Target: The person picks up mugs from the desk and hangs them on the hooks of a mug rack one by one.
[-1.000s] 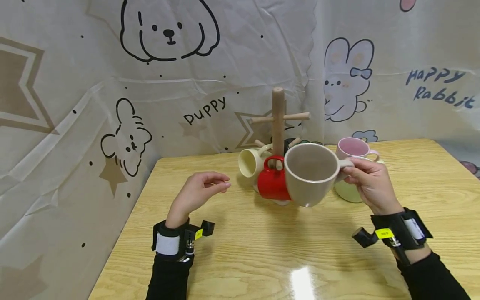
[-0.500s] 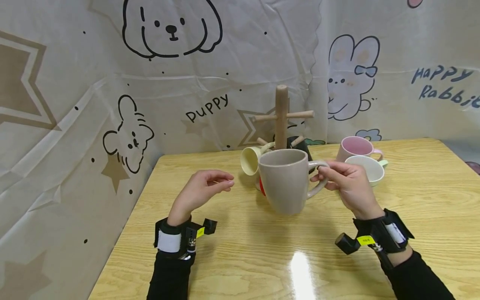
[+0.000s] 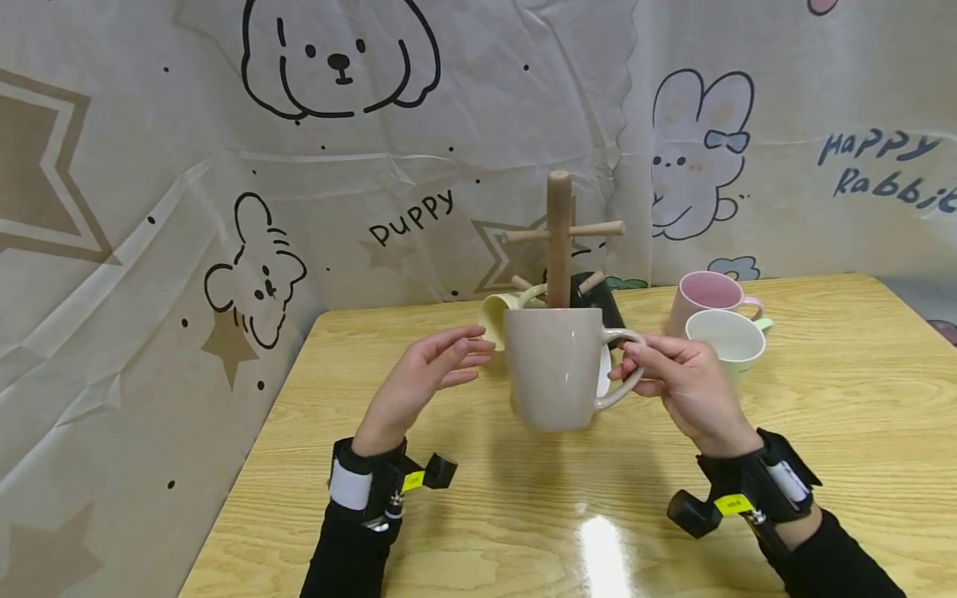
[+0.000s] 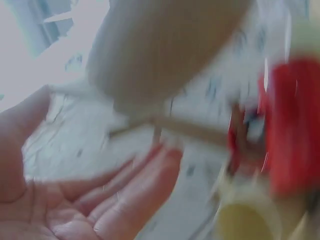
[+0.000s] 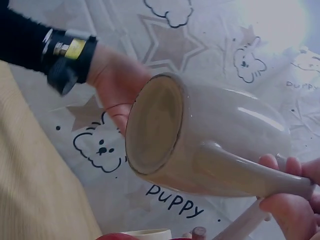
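A large beige mug (image 3: pixel 555 370) hangs upright in the air in front of the wooden mug tree (image 3: pixel 559 241). My right hand (image 3: pixel 684 378) pinches its handle between thumb and fingers; the right wrist view shows the mug's round base (image 5: pixel 155 125) and that grip. To the left of the mug, my left hand (image 3: pixel 429 378) is held with fingers extended and thumb apart, nothing in it. In the left wrist view its palm faces up beside the blurred mug (image 4: pixel 160 50). A red mug (image 4: pixel 295 125) on the tree shows there, but the beige mug hides it in the head view.
A pale yellow mug (image 3: pixel 493 320) hangs low on the tree's left, a black mug (image 3: pixel 601 303) on its right. A pink mug (image 3: pixel 710 295) and a light green mug (image 3: pixel 727 340) stand on the wooden table (image 3: pixel 478 515) at right. Printed cloth hangs behind.
My right hand has brought the beige mug leftward and turned it upright, across the front of the red mug. My left hand has moved right toward it, its fingers spreading.
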`<state>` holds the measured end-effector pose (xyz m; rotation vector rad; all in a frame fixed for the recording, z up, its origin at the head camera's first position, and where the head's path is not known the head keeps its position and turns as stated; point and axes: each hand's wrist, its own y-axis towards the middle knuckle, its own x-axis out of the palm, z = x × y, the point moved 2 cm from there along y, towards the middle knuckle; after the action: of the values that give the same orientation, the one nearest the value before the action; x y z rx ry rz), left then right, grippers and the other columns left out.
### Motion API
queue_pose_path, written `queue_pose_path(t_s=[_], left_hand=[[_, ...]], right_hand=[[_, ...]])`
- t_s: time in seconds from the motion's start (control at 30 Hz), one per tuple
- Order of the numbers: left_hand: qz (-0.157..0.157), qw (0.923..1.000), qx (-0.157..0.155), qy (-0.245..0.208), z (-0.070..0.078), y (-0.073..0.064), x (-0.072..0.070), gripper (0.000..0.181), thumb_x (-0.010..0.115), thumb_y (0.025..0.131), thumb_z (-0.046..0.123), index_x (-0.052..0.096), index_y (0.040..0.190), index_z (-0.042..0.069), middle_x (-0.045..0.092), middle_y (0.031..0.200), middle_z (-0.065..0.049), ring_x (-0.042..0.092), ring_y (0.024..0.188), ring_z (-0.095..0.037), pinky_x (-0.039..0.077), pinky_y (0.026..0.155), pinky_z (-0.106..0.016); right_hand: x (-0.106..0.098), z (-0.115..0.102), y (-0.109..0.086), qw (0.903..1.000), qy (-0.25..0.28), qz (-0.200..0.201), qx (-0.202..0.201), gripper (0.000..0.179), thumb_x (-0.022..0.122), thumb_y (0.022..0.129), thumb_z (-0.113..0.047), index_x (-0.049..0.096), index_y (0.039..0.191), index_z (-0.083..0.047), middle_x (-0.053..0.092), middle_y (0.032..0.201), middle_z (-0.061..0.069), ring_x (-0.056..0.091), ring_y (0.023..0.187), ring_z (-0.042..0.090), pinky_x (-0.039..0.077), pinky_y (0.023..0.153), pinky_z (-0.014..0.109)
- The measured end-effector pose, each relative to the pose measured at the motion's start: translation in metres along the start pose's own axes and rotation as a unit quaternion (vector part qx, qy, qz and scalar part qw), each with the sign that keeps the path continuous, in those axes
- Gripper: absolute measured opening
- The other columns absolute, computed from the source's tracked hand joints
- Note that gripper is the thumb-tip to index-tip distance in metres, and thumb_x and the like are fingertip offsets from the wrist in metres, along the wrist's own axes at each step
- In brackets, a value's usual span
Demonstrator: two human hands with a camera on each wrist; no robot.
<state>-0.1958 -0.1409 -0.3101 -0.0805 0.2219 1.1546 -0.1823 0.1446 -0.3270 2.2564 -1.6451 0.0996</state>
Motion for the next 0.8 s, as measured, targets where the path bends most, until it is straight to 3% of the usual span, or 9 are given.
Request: queue_pose_path(t_s=[0.07,0.17,0.3,0.5,0.63,0.8], left_hand=[[-0.025,0.9985,0.003,-0.049,0.002,0.000,0.012,0.079,0.050,0.086,0.057,0.034,0.138,-0.001,0.044,0.136,-0.024,0.046,0.124,-0.035,0.041,0.100,-0.044],[-0.054,0.9943,-0.005,-0.092,0.004,-0.001,0.030,0.111,0.056,0.068,0.074,0.021,0.143,0.000,0.034,0.143,-0.023,0.038,0.128,-0.036,0.035,0.103,-0.050],[-0.049,0.9901,-0.028,-0.128,0.002,-0.001,0.047,0.126,0.063,0.052,0.077,0.016,0.144,0.005,0.032,0.142,-0.020,0.037,0.127,-0.034,0.032,0.104,-0.053],[0.019,0.9870,-0.022,-0.158,-0.004,0.003,0.061,0.123,0.076,0.046,0.068,0.023,0.139,0.006,0.039,0.132,-0.019,0.044,0.115,-0.028,0.037,0.097,-0.045],[0.059,0.9847,-0.036,-0.160,-0.006,0.006,0.065,0.104,0.082,0.059,0.048,0.026,0.138,0.010,0.042,0.130,-0.016,0.045,0.114,-0.027,0.039,0.094,-0.043],[0.082,0.9835,-0.052,-0.153,-0.006,0.008,0.067,0.080,0.073,0.070,0.019,0.029,0.137,0.014,0.044,0.130,-0.014,0.046,0.114,-0.028,0.040,0.093,-0.042]], right_hand=[[0.003,0.002,-0.001,0.9999,-0.008,-0.003,-0.008,0.020,0.052,0.092,-0.005,0.070,0.095,-0.013,0.069,0.079,-0.001,0.067,0.074,0.008,0.054,0.067,0.023],[0.008,0.004,-0.002,0.9997,-0.015,-0.012,-0.012,0.021,0.051,0.093,-0.005,0.070,0.096,-0.014,0.068,0.078,-0.002,0.066,0.073,0.007,0.055,0.067,0.022],[0.013,0.007,-0.002,0.9994,-0.023,-0.022,-0.013,0.021,0.051,0.093,-0.005,0.069,0.097,-0.014,0.067,0.078,-0.003,0.065,0.072,0.006,0.055,0.068,0.024],[0.017,0.012,-0.002,0.9994,-0.033,-0.014,0.003,0.019,0.053,0.093,-0.009,0.069,0.098,-0.016,0.067,0.079,-0.003,0.065,0.073,0.006,0.055,0.068,0.025],[0.017,0.015,-0.001,0.9990,-0.039,-0.002,0.020,0.018,0.054,0.093,-0.012,0.069,0.098,-0.018,0.066,0.080,-0.004,0.064,0.075,0.005,0.055,0.067,0.022],[0.013,0.017,0.002,0.9985,-0.039,0.005,0.037,0.016,0.054,0.093,-0.015,0.069,0.100,-0.014,0.067,0.082,-0.004,0.064,0.077,0.004,0.054,0.068,0.020]])
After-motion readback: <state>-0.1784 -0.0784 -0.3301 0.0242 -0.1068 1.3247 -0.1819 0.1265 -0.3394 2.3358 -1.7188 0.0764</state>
